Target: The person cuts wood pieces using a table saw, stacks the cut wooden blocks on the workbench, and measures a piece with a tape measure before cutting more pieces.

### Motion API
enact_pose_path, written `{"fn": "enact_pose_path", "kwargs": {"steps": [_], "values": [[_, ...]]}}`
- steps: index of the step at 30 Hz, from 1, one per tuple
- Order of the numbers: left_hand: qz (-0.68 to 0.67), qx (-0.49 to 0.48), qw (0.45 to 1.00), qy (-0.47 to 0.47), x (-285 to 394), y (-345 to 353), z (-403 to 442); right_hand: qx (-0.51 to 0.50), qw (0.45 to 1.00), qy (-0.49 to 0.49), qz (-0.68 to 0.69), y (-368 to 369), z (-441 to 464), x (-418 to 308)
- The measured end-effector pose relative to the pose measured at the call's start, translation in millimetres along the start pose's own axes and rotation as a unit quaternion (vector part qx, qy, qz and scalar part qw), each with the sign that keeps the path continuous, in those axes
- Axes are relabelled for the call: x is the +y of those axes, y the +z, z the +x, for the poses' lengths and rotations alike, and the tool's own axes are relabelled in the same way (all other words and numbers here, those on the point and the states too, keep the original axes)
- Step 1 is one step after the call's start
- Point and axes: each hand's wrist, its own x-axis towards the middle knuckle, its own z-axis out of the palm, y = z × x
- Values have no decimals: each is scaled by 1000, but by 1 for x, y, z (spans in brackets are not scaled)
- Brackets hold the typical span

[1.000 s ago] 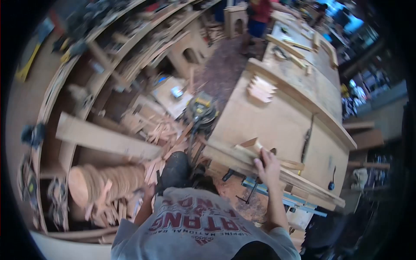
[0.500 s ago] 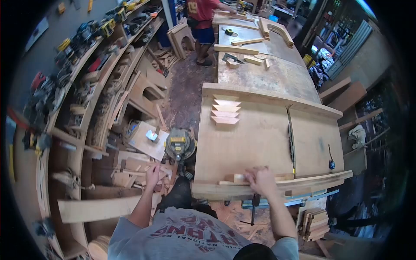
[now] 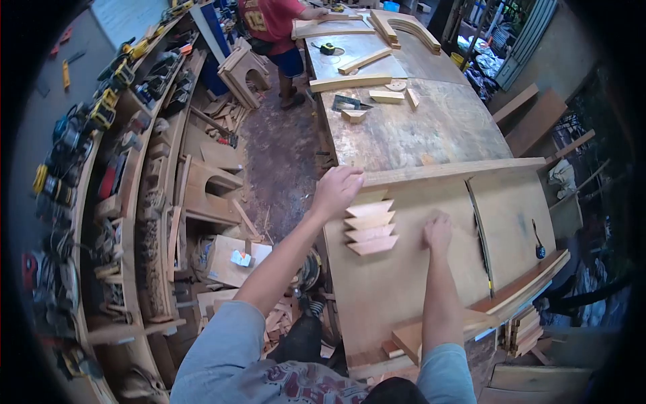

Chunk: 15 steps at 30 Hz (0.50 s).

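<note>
Wide panel near, long rail across its far side, angled wood pieces in a row at panel left.
Risk, my read: either forearm swinging inward could knock the pieces out of line; a push on the rail end could shift it. Left hand: fingers half-extended at the rail's left end, grip can't tell. Right hand: over panel, right of pieces, fingers bent, blurred; contact or hold can't tell.

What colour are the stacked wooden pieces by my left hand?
The wooden pieces are pale tan, some pinkish, best seen in the head view.
</note>
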Motion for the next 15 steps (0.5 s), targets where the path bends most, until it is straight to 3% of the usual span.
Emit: {"fn": "enact_pose_path", "kwargs": {"steps": [2, 7, 12, 13, 15], "values": [[28, -56, 998, -9, -33, 7, 52, 137, 986, 65, 63, 18, 5, -16], [194, -194, 961, -41, -136, 49, 172, 141, 980, 143, -12, 31, 6, -50], [305, -198, 930, -52, -198, 93, 271, 126, 979, 154, -34, 21, 6, -57], [314, -125, 941, -20, -215, 106, 279, 126, 980, 150, -36, 21, 7, -56], [343, -87, 935, 36, -235, 123, 300, 129, 979, 152, -43, 23, 10, -54]]}}
